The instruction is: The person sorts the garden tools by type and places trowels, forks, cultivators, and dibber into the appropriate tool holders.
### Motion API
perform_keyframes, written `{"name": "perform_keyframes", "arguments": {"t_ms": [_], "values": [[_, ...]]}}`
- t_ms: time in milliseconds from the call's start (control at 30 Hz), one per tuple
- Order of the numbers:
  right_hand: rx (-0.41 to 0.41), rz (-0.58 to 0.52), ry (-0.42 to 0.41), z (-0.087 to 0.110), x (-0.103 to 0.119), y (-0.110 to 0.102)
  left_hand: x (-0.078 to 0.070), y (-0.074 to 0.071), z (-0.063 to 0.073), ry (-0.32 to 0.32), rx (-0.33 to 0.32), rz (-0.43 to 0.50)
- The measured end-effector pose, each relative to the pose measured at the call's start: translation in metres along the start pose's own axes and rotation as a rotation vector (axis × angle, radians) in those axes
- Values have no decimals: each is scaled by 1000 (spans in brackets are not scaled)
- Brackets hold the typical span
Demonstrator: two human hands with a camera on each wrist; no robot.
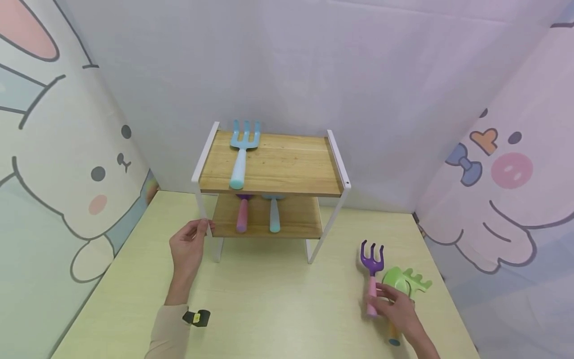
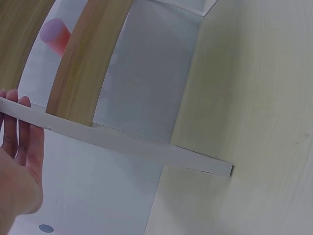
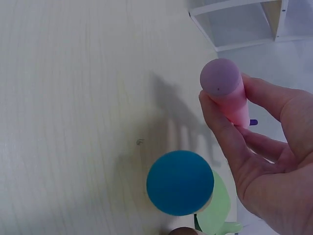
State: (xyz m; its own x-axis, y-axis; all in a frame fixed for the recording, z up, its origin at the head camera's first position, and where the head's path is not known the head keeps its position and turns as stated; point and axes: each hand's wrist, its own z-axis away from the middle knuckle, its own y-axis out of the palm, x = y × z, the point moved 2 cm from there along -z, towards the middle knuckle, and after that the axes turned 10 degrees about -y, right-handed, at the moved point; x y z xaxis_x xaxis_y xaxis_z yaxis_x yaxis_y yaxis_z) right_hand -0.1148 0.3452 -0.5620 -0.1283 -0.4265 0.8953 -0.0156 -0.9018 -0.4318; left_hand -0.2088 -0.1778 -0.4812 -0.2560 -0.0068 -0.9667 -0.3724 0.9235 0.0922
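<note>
A small two-tier shelf with wooden boards and a white frame stands on the table. My left hand holds its left front leg, fingers reaching behind the white bar. A hand fork with purple tines and a pink handle is pinched at its handle by my right hand, raised over the table in the right wrist view. A light-blue hand fork lies on the top board. Below it lie a pink-handled tool and a pale-blue-handled tool, their heads mostly hidden.
Beside my right hand lie green-headed garden tools, one a rake, partly overlapping. A blue handle end shows near the right hand. Cloth walls with cartoon animals enclose the table at the back and sides.
</note>
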Motion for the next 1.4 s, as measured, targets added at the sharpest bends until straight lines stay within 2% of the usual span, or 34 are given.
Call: {"name": "perform_keyframes", "arguments": {"t_ms": [200, 600, 867, 967, 1133, 1333, 1400], "values": [[0, -43, -9, 2, 2, 1, 0, -1, 1, -14, -14, -6], [-1, -37, -57, 10, 16, 1, 1, -1, 2, -65, -10, -23], [-10, -19, -62, 14, 25, 1, -26, 4, 10, -32, 8, -15], [-8, -14, -77, 14, 29, 1, -28, 5, 11, -34, 3, -22], [-14, 5, -88, 15, 35, 2, -25, 5, 11, -56, -2, -26], [-15, 43, -129, 17, 48, 4, -2, 2, 4, -75, -15, -28], [-17, 46, -143, 18, 52, 4, -5, 3, 5, -75, -15, -26]]}}
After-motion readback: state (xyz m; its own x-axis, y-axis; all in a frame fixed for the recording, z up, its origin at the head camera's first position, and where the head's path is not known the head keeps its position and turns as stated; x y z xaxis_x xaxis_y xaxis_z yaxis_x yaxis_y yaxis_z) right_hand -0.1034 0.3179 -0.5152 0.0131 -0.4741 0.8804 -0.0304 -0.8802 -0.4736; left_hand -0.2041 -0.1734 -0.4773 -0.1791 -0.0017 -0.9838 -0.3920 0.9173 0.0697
